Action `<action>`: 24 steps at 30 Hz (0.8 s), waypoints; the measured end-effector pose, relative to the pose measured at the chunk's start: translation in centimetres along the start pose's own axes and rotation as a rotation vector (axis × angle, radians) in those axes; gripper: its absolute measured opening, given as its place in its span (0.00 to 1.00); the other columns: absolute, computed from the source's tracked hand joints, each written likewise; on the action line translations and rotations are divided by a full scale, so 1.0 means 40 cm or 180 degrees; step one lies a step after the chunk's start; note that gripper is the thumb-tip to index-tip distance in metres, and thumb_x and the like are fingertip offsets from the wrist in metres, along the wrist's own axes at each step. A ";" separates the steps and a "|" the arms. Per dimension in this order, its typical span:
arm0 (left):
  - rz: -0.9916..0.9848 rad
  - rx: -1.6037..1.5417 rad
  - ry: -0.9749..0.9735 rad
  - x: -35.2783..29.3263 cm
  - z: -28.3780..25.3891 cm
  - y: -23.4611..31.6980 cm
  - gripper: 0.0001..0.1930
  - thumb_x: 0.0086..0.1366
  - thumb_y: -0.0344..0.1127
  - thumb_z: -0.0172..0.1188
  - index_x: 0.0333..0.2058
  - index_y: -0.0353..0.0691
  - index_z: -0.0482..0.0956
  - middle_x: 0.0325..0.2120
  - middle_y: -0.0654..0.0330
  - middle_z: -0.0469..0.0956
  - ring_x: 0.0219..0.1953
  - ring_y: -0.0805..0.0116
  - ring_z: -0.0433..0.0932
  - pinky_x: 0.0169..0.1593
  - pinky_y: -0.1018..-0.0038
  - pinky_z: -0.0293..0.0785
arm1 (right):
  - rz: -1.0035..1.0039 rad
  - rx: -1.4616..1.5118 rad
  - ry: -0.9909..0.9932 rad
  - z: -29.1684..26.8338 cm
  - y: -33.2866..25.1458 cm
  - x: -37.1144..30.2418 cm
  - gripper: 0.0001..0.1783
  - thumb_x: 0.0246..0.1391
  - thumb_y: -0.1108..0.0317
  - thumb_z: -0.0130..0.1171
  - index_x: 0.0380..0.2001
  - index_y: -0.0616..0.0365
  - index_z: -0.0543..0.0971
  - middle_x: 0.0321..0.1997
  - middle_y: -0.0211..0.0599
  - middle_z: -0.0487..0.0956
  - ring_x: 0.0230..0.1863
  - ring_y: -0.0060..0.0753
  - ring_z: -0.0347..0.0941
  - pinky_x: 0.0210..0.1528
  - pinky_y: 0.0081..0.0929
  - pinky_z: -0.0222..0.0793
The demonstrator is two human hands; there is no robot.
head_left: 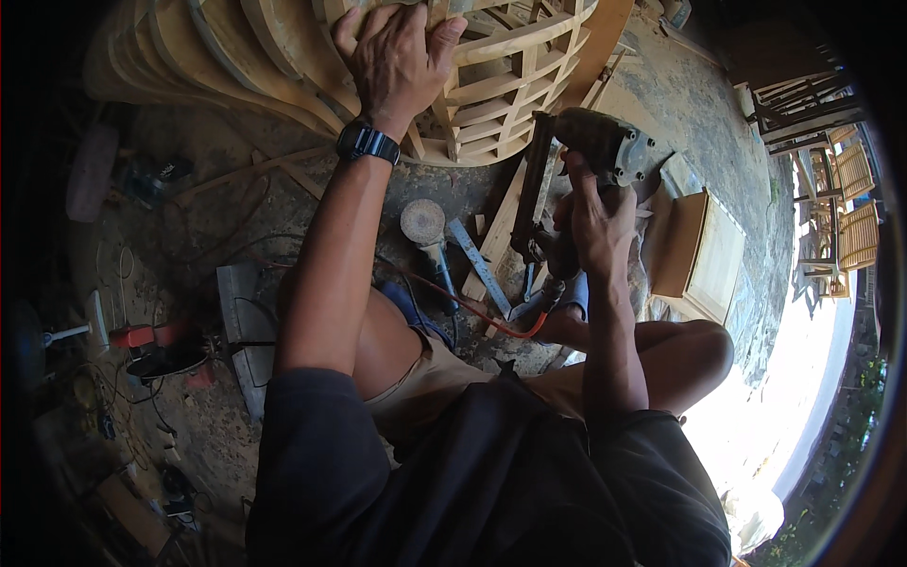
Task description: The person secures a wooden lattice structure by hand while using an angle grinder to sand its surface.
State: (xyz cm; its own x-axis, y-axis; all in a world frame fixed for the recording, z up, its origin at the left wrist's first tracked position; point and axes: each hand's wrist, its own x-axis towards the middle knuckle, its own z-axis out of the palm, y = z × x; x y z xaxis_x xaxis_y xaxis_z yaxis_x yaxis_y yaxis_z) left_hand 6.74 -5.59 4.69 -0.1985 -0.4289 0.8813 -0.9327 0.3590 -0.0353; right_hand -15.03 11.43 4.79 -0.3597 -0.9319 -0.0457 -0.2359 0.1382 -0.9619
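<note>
My left hand point(397, 61), below which a dark watch sits on the wrist, is closed over the edge of a curved wooden frame point(515, 42) at the top. Its fingertips are partly hidden among the ribs. Bent slats and upright strips form a lattice to the right of that hand. My right hand point(600, 222) grips a pneumatic nail gun point(605, 142) by its handle. The tool's dark magazine points toward the frame, apart from it. An orange air hose point(524, 331) runs from the handle's base.
An angle grinder point(423, 223) with a round pale disc, a metal square point(479, 267) and wood strips lie on the floor between my legs. A wooden box point(701, 250) stands at right. Cords and tools point(170, 350) litter the left; chairs point(855, 203) stand far right.
</note>
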 end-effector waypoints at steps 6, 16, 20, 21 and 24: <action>-0.0929 -0.2496 0.0202 0.010 -0.103 -0.043 0.19 0.72 0.47 0.59 0.48 0.36 0.79 0.38 0.51 0.83 0.44 0.59 0.82 0.50 0.61 0.74 | 0.0625 -0.0189 -0.1238 0.145 0.112 -0.077 0.28 0.59 0.51 0.66 0.46 0.69 0.76 0.27 0.39 0.78 0.24 0.26 0.75 0.28 0.28 0.70; -0.2331 -0.2696 0.0847 -0.026 -0.237 -0.260 0.20 0.74 0.48 0.52 0.43 0.36 0.83 0.39 0.58 0.86 0.50 0.69 0.78 0.64 0.63 0.54 | -0.0445 -0.0687 -0.2744 0.786 0.336 -0.152 0.31 0.49 0.69 0.57 0.52 0.82 0.65 0.57 0.76 0.68 0.58 0.74 0.65 0.65 0.47 0.63; -0.2576 -0.3046 0.0745 0.037 -0.169 -0.151 0.20 0.74 0.45 0.50 0.50 0.34 0.81 0.44 0.57 0.85 0.51 0.70 0.76 0.64 0.69 0.57 | -0.0243 -0.1765 -0.2546 0.990 0.491 0.022 0.37 0.52 0.67 0.59 0.61 0.77 0.61 0.69 0.69 0.55 0.62 0.76 0.62 0.65 0.48 0.66; -0.2808 -0.2966 0.0794 0.057 -0.179 -0.137 0.20 0.73 0.45 0.49 0.49 0.36 0.82 0.44 0.58 0.85 0.49 0.71 0.77 0.64 0.69 0.57 | -0.0090 -0.1697 -0.2413 1.018 0.502 0.050 0.38 0.53 0.67 0.59 0.63 0.76 0.60 0.71 0.68 0.52 0.62 0.75 0.62 0.65 0.49 0.66; -0.2845 -0.2470 0.0628 0.010 -0.252 -0.207 0.21 0.73 0.45 0.49 0.53 0.35 0.79 0.45 0.59 0.85 0.51 0.71 0.76 0.63 0.69 0.57 | 0.0577 -0.1171 -0.2423 1.115 0.426 -0.082 0.40 0.54 0.70 0.54 0.69 0.70 0.56 0.72 0.65 0.52 0.66 0.72 0.60 0.68 0.55 0.62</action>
State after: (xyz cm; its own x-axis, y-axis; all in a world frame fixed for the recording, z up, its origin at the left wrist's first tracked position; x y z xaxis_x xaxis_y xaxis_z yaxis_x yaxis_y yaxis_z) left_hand 17.43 -0.36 10.08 0.5396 -0.6708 0.5088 -0.2734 0.4319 0.8595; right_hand 22.39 1.88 -23.47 0.2516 -0.8378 -0.4844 -0.5578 0.2835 -0.7800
